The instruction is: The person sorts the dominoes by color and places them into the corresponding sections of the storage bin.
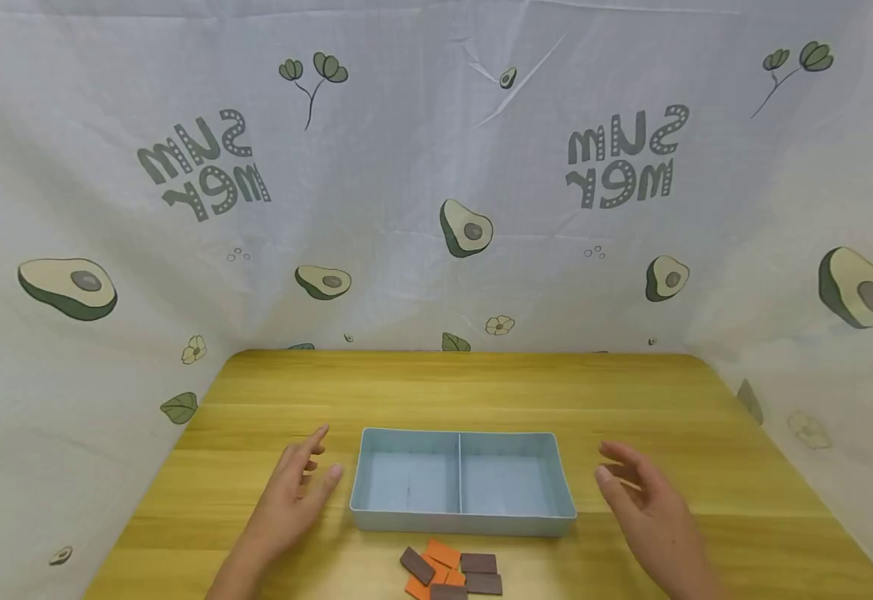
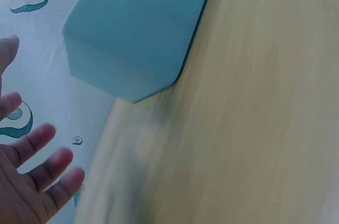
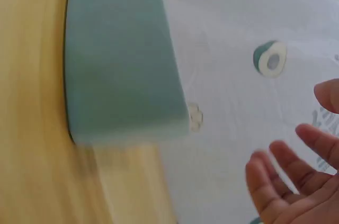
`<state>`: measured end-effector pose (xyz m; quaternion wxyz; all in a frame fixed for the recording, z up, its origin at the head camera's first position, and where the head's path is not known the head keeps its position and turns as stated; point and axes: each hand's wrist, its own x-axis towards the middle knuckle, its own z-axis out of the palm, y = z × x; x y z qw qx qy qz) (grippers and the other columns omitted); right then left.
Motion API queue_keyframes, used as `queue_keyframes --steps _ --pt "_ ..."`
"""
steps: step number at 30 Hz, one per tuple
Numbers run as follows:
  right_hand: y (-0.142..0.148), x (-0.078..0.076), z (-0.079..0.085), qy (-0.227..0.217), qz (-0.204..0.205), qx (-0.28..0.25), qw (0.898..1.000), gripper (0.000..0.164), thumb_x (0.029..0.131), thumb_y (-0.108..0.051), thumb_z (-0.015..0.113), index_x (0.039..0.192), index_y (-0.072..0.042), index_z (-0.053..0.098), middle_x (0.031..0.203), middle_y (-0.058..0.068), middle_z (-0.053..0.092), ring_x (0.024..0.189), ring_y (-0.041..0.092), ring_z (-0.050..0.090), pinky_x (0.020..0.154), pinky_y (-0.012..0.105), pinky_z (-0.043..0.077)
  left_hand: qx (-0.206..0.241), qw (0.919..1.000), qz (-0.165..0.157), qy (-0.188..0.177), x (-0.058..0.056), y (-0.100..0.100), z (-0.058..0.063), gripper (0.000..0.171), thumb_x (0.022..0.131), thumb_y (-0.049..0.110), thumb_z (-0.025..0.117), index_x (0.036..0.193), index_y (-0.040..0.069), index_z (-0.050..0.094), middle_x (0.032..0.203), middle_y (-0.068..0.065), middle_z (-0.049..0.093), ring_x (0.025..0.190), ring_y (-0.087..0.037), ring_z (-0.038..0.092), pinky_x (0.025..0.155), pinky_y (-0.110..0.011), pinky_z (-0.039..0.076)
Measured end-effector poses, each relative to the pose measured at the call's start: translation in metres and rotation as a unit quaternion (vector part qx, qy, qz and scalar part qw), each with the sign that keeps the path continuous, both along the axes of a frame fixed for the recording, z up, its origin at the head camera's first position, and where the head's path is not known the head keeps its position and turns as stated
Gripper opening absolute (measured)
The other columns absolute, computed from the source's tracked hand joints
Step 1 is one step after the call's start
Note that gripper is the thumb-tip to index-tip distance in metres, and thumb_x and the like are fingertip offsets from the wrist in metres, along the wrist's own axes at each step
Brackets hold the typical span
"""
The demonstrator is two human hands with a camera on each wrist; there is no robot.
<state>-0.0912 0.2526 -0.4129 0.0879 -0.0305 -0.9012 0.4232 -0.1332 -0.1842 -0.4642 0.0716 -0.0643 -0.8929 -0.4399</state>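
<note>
A light blue tray [image 1: 460, 523] with one divider and two bare compartments stands on the wooden table. To its left hovers my left hand [image 1: 290, 498], fingers loosely extended and thumb apart, touching nothing. My right hand [image 1: 650, 517] is on the other side, relaxed and a little bent at the fingers, also apart from the tray. In front of the tray lies a loose pile of small flat rectangular pieces, some orange [image 1: 444, 553] and some dark brown [image 1: 479, 563]. Both wrist views show the tray's outer walls [image 2: 137, 28] beside spread, unoccupied fingers.
The wooden table [image 1: 459, 387] extends behind the tray and out to both sides. A white cloth [image 1: 406, 150] printed with avocados, flowers and lettering hangs around the table's back and sides.
</note>
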Motion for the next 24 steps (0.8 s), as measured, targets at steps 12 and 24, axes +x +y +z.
queue_keyframes --steps 12,24 --pt "-0.059 0.026 -0.048 -0.119 0.014 -0.281 0.952 0.034 0.097 -0.014 0.068 0.122 0.008 0.062 0.1 0.01 0.074 0.081 0.018 0.071 0.074 0.03 0.061 0.195 0.9788 0.035 -0.05 -0.002 0.031 -0.025 0.032 0.103 0.023 0.063 0.133 0.015 0.065 0.101 -0.006 0.056 0.078 -0.009 0.051 0.07 -0.023 0.045" --pt "-0.068 0.018 -0.086 -0.184 0.179 -0.2 0.946 0.036 0.089 -0.014 0.077 0.113 0.01 0.065 0.095 0.009 0.069 0.077 0.006 0.065 0.069 0.022 0.055 0.227 0.9719 0.026 -0.056 -0.003 0.036 -0.037 0.031 0.103 0.02 0.062 0.134 0.014 0.065 0.097 -0.004 0.057 0.078 -0.008 0.052 0.069 -0.023 0.044"
